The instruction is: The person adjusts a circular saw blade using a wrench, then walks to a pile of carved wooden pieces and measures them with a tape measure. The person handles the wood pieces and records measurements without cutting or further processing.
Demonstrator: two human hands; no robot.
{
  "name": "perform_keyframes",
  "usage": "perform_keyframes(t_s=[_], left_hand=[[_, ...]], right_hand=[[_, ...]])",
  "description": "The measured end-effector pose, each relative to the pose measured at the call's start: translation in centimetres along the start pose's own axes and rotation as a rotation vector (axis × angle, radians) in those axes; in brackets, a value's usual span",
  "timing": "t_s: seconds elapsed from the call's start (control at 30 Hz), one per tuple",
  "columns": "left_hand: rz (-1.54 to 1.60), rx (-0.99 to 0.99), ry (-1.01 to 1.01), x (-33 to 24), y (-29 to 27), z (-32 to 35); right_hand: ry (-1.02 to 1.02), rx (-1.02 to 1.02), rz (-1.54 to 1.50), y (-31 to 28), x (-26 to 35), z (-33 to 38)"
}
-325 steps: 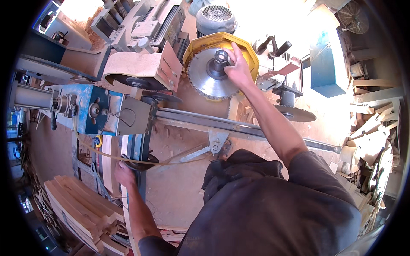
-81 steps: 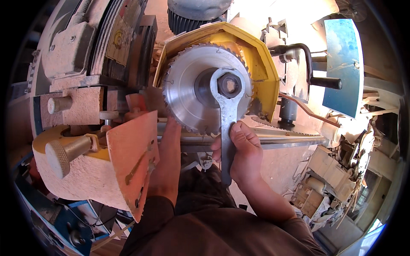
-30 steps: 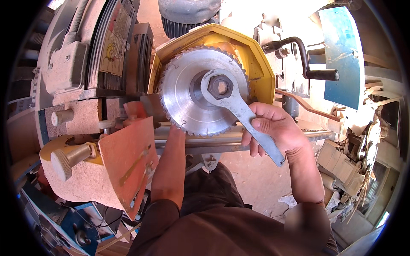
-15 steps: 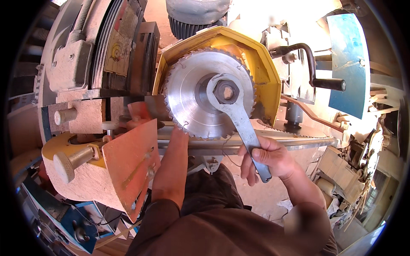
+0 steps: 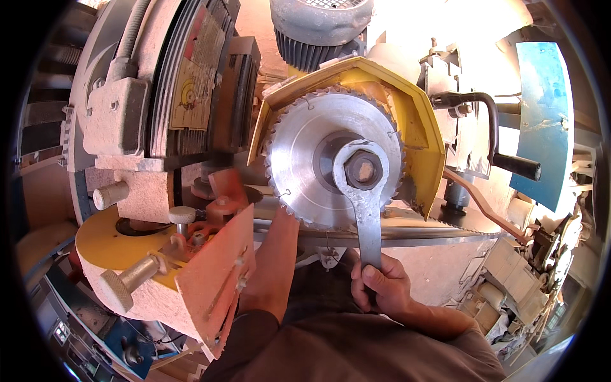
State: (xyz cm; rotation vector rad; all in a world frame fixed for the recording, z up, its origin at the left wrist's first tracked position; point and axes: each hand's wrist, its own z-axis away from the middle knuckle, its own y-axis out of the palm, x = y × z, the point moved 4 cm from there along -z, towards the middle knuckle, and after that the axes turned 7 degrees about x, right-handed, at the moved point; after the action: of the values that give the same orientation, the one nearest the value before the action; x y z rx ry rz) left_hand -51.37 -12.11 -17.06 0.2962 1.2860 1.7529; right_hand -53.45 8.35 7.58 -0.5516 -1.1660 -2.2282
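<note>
A toothed circular saw blade [image 5: 305, 159] sits under a yellow guard [image 5: 407, 121], held by a large hex nut [image 5: 363, 170] at its centre. A flat grey wrench [image 5: 368, 219] has its ring end on the nut, and its handle hangs straight down. My right hand [image 5: 382, 286] is shut on the lower end of that handle. My left forearm [image 5: 273, 267] reaches up under the blade's lower left edge. My left hand is hidden behind the machine parts there, so its fingers cannot be seen.
An orange hinged cover [image 5: 216, 280] and a yellow-and-white machine body with knurled knobs [image 5: 121, 286] crowd the left. A grey motor [image 5: 315, 32] sits above the guard. A black crank handle [image 5: 503, 153] and blue panel [image 5: 541, 121] stand at right. A metal rail [image 5: 407, 232] runs below the blade.
The wrench handle has swung from pointing down-right to straight down, with my right hand moving left and lower on it. My left arm stays under the blade.
</note>
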Motion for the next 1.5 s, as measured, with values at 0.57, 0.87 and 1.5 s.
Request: perform_keyframes(t_s=[0.57,0.87,1.5], left_hand=[[-0.108,0.002,0.004,-0.3,-0.1,0.7],[-0.157,0.031,0.017,-1.4,0.6,1.0],[-0.139,0.014,0.040,-0.5,1.3,1.3]], right_hand=[[-0.006,0.041,-0.167,2.5,-2.4,-1.6],[-0.078,-0.040,-0.226,4.5,-2.8,-2.5],[-0.018,0.063,-0.210,3.3,-1.7,-2.0]])
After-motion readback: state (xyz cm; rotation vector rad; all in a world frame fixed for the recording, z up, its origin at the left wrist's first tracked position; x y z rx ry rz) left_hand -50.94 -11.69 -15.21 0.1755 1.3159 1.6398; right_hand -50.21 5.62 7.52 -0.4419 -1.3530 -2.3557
